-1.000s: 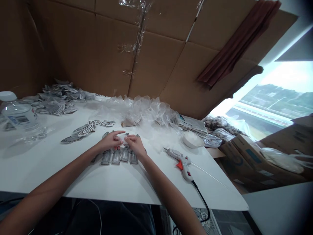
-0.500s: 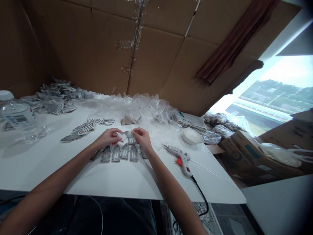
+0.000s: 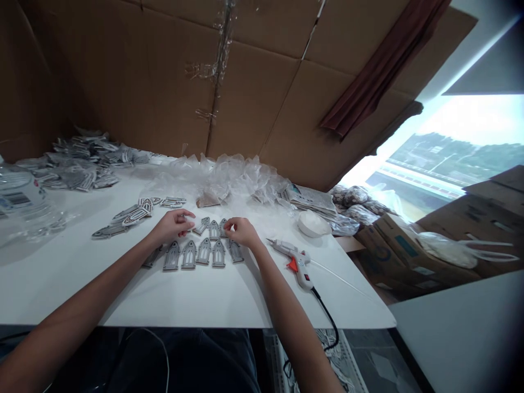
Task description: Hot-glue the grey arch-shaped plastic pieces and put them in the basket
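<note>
My left hand [image 3: 174, 226] hovers just above the table, left of several small grey arch-shaped pieces, its fingers curled together. What it holds, if anything, I cannot make out. The fingers of my right hand [image 3: 242, 231] are pinched at the edge of a grey arch-shaped piece [image 3: 223, 227] at the right end of the back row. Beside that piece lie another upright arch piece [image 3: 213, 230] and a tilted one [image 3: 202, 225]. Nearer to me, a front row of similar arch pieces [image 3: 203, 251] lies spread across the white table [image 3: 172, 300].
A glue gun [image 3: 295, 259] with a cord lies to the right, near a white bowl [image 3: 314, 224]. Crumpled clear plastic bags [image 3: 241, 177] line the back. Piled pieces [image 3: 90, 161] and a clear plastic bottle [image 3: 20, 199] are at left. Cardboard boxes [image 3: 393, 251] stand at right.
The white scrap between my hands is no longer visible there. My left hand has drawn away to the left, uncovering the back row of arch pieces. The view has shifted slightly.
</note>
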Demonstrator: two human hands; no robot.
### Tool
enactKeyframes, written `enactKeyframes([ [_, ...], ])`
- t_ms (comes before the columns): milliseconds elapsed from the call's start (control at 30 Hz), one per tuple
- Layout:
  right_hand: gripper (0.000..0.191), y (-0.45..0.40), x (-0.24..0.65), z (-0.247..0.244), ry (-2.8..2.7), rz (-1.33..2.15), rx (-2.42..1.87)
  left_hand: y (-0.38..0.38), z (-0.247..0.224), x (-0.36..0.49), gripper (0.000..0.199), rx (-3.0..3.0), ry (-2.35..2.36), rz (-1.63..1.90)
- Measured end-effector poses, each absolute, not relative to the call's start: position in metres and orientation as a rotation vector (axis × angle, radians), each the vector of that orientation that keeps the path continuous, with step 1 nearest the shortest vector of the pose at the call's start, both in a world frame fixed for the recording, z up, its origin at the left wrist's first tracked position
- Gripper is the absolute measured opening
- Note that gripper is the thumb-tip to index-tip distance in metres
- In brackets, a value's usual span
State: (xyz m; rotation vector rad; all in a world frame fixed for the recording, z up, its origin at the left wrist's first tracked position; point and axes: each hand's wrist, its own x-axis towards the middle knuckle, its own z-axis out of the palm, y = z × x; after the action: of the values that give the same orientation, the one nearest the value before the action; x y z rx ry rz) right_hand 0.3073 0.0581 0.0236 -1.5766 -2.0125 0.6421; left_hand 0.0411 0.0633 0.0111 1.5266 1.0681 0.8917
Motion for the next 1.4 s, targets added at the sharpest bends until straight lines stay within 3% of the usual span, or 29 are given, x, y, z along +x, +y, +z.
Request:
enactKeyframes([
  [200, 0.017, 0.058, 0.297, 0.021, -1.966, 0.675, -1.49, 0.061, 0.007, 0.045, 0.054, 1.524, 1.036, 0.856],
  [400, 0.04, 0.043, 0.264, 0.022, -1.944, 0.95, -1.239, 0.054, 0.008, 0.05, 0.047, 1.532, 0.967, 0.749],
  [567, 0.047, 0.039, 0.254, 0.018, -1.88, 1.156, -1.103, 0.051, 0.012, 0.052, 0.045, 1.536, 0.951, 0.69],
  [733, 0.04, 0.043, 0.258, 0.015, -1.791, 1.178, -1.144, 0.051, 0.011, 0.053, 0.046, 1.529, 0.971, 0.696],
  [1167, 0.013, 0.045, 0.265, 0.011, -1.673, 0.706, -1.647, 0.06, 0.013, 0.047, 0.049, 1.512, 1.148, 0.915],
  [1300, 0.017, 0.043, 0.26, 0.015, -1.676, 0.765, -1.59, 0.056, 0.014, 0.05, 0.051, 1.506, 1.143, 0.916],
  [1400, 0.032, 0.041, 0.252, 0.017, -1.71, 0.944, -1.421, 0.054, 0.014, 0.052, 0.052, 1.508, 1.133, 0.902],
])
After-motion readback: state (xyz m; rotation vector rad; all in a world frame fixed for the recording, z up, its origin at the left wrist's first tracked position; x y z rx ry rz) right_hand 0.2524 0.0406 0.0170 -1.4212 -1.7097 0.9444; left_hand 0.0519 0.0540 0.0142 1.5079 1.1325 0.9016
